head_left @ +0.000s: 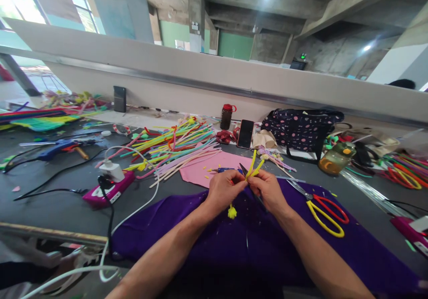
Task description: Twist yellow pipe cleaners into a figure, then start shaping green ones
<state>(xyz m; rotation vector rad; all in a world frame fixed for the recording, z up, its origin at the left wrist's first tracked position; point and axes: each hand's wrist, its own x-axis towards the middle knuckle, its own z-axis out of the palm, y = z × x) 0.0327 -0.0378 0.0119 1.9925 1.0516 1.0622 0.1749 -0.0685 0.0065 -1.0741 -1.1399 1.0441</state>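
My left hand (224, 188) and my right hand (267, 189) meet over a purple cloth (220, 245). Both pinch a yellow pipe cleaner (256, 168) whose fuzzy ends stick up between the fingertips. A dark tool with a pointed tip (243, 169) also passes through my right hand; its kind is partly hidden. Below my left hand hangs a small yellow fuzzy flower-like piece (232, 212); its link to the pipe cleaner is hidden. Right of my right hand, scissors (312, 197) with one red and one yellow handle lie on the cloth.
Ahead lie a pink sheet (195, 169) and a pile of coloured pipe cleaners (180, 140). A red-lidded bottle (226, 117), phone (245, 134) and patterned bag (301, 129) stand behind. Leftward are a magenta power strip (109, 189), cables and a blue glue gun (60, 149). A bottle (337, 158) stands right.
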